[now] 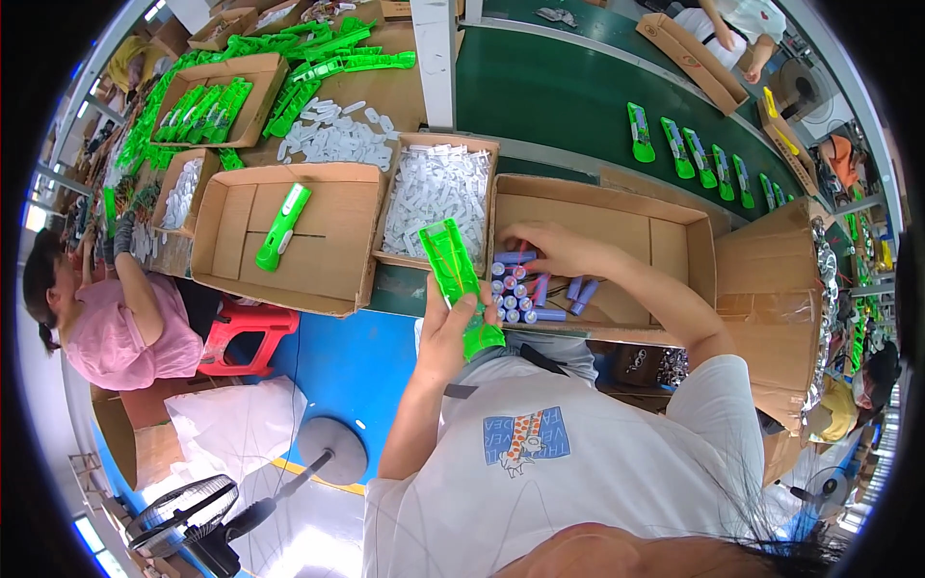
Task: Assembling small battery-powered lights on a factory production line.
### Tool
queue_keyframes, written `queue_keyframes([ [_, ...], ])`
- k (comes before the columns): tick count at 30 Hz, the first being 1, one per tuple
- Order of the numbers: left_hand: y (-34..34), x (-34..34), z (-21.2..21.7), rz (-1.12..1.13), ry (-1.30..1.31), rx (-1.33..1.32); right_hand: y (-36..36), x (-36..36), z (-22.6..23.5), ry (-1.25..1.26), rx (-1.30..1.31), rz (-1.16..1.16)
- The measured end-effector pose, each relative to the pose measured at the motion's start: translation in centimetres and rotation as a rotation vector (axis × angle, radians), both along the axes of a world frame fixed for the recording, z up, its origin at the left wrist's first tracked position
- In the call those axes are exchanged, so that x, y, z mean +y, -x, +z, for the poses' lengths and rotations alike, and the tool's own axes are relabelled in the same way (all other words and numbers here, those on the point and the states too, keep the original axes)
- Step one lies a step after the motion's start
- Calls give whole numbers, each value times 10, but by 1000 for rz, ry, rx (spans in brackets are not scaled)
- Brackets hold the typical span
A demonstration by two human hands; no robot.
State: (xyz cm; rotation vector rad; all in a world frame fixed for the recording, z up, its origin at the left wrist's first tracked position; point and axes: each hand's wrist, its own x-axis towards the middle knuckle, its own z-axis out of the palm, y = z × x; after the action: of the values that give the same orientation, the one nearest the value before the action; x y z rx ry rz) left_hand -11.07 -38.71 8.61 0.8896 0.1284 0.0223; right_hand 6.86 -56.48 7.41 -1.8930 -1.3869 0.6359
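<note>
My left hand (448,332) is closed around a long green plastic housing (445,252), tilted with its hollow inner side up and thin wires showing in it. My right hand (554,249) reaches into a shallow cardboard box (626,231), its fingers bent round a purple cylindrical battery (514,257). Just below those fingers, several more purple batteries (518,289) stand or lie together, some with red wire or tabs. The fingertips partly cover the battery under them.
Left of my hands are a box of small white plastic parts (438,193) and a box with one assembled green piece (284,226). Green housings (337,63) pile up beyond. Finished green units (674,149) line a dark green conveyor (549,87). A co-worker in pink (135,328) sits at left.
</note>
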Motion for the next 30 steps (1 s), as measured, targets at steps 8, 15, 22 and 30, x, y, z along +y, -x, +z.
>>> queue_keyframes([
  [8,0,-20,-2,26,-223,-27,28,10,50,-249,639,-457],
  [15,-10,-26,-13,85,-568,-83,30,34,68,38,714,-266],
  [22,-9,-8,2,100,-372,-112,16,65,52,-25,604,-134],
  [30,1,15,3,57,-673,112,7,99,60,81,450,-19],
])
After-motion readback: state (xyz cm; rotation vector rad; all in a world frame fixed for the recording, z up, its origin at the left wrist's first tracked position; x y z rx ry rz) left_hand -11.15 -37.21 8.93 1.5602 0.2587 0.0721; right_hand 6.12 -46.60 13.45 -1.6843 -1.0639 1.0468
